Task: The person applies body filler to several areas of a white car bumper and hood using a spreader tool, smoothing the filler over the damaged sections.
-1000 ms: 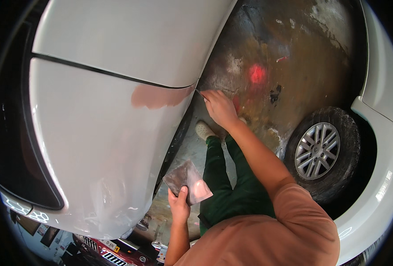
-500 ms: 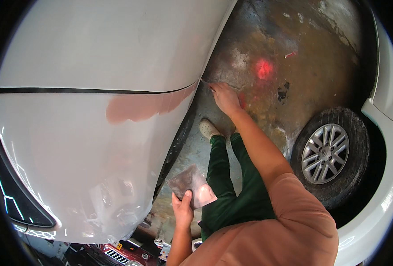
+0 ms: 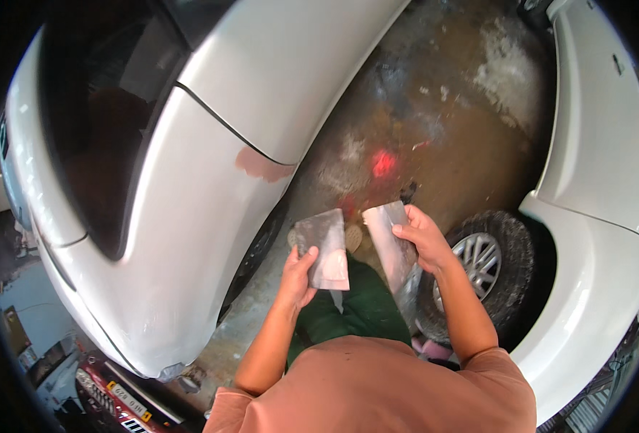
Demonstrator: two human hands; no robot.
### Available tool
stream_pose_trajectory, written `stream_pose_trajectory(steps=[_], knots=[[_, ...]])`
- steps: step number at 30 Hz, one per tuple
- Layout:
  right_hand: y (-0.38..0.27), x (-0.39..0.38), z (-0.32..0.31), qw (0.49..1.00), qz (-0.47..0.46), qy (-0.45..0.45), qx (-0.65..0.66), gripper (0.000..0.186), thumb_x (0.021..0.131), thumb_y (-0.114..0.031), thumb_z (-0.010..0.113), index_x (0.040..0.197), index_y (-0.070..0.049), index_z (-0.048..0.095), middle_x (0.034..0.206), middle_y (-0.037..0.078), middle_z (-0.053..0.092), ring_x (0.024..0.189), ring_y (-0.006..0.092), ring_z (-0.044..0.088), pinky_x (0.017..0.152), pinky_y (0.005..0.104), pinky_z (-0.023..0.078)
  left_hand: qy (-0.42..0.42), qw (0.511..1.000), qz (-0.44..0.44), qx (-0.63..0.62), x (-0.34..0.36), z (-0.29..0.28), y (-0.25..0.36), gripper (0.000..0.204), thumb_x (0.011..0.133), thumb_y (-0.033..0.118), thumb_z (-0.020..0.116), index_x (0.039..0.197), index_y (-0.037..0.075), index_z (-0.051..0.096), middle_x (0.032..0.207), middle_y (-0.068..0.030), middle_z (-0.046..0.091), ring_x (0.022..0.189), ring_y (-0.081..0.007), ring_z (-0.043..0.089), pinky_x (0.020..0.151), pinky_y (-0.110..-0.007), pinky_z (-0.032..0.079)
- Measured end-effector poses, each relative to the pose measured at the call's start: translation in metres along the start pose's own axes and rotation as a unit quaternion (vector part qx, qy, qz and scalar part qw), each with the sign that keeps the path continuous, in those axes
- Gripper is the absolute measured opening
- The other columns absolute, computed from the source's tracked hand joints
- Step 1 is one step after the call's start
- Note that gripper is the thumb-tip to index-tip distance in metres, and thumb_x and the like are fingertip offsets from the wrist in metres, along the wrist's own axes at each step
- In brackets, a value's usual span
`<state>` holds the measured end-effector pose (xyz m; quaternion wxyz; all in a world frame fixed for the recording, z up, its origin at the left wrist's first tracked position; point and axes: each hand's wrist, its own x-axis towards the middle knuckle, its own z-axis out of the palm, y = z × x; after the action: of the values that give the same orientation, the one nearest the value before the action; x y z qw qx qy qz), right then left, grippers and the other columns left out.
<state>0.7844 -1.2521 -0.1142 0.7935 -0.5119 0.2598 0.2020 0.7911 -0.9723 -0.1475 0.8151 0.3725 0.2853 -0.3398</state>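
Note:
My left hand (image 3: 297, 278) is closed on the edge of a flat rectangular filler board (image 3: 319, 238), its thumb on top. A lump of pale pink filler (image 3: 331, 268) lies at the board's near end; grey smears cover the rest. My right hand (image 3: 425, 240) grips a thin, flat putty spreader (image 3: 389, 234) smeared grey and pinkish. Board and spreader are held side by side before my body, a small gap between them. Beyond them to the left, a dull pink filler patch (image 3: 260, 166) sits on the white car's panel (image 3: 211, 187), below the dark panel seam.
On the right stands another white vehicle (image 3: 586, 289), its wheel (image 3: 482, 267) close to my right arm. Stained concrete floor (image 3: 377, 130) with a red spot runs between the cars. A dark red vehicle (image 3: 117, 390) is at the lower left.
My right hand has drawn back from the panel seam to beside the board, its spreader now plainly visible. My left hand has raised the board. The view has swung, showing more of both cars.

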Motion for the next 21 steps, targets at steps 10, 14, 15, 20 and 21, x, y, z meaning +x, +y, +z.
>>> stream_pose_trajectory(steps=[10, 14, 15, 20, 21], knots=[[-0.089, -0.104, 0.006, 0.983, -0.062, 0.016, -0.172, 0.035, 0.09, -0.012, 0.068, 0.12, -0.001, 0.055, 0.112, 0.006, 0.063, 0.102, 0.0127, 0.06, 0.092, 0.0295, 0.047, -0.154, 0.988, -0.008, -0.009, -0.077, 0.104, 0.022, 0.04, 0.098, 0.018, 0.064, 0.132, 0.004, 0.048, 0.12, -0.0094, 0.062, 0.107, -0.0192, 0.064, 0.094, -0.037, 0.054], [-0.078, -0.133, -0.012, 0.982, -0.12, 0.077, -0.124, 0.036, 0.089, -0.012, 0.069, 0.121, -0.001, 0.055, 0.111, 0.006, 0.063, 0.101, 0.0135, 0.061, 0.092, 0.0306, 0.048, -0.144, 0.988, 0.05, 0.008, -0.106, 0.118, 0.047, 0.038, 0.101, 0.022, 0.057, 0.135, 0.005, 0.048, 0.123, -0.0107, 0.062, 0.107, -0.0225, 0.065, 0.095, -0.041, 0.054], [-0.069, -0.13, -0.017, 0.984, -0.129, 0.089, -0.082, 0.037, 0.089, -0.012, 0.069, 0.121, -0.001, 0.055, 0.11, 0.006, 0.063, 0.1, 0.0137, 0.061, 0.093, 0.0311, 0.048, -0.14, 0.987, 0.08, 0.024, -0.111, 0.123, 0.059, 0.041, 0.103, 0.029, 0.055, 0.136, 0.006, 0.048, 0.123, -0.0101, 0.062, 0.107, -0.0235, 0.065, 0.094, -0.042, 0.054], [-0.004, -0.091, 0.007, 0.976, -0.135, 0.103, 0.138, 0.042, 0.084, -0.001, 0.062, 0.126, 0.002, 0.059, 0.112, 0.005, 0.066, 0.102, 0.0183, 0.063, 0.095, 0.0329, 0.048, -0.095, 0.952, 0.277, 0.085, -0.149, 0.128, 0.149, 0.034, 0.102, 0.033, 0.056, 0.121, 0.006, 0.056, 0.102, -0.0061, 0.065, 0.093, -0.0176, 0.065, 0.082, -0.034, 0.056], [0.02, -0.076, 0.007, 0.976, -0.132, 0.097, 0.146, 0.045, 0.084, -0.002, 0.062, 0.128, 0.002, 0.057, 0.115, 0.006, 0.065, 0.105, 0.0192, 0.062, 0.096, 0.034, 0.047, -0.099, 0.939, 0.317, 0.091, -0.149, 0.127, 0.17, 0.029, 0.103, 0.033, 0.054, 0.117, 0.007, 0.056, 0.092, -0.0037, 0.063, 0.08, -0.0137, 0.064, 0.067, -0.03, 0.055]])
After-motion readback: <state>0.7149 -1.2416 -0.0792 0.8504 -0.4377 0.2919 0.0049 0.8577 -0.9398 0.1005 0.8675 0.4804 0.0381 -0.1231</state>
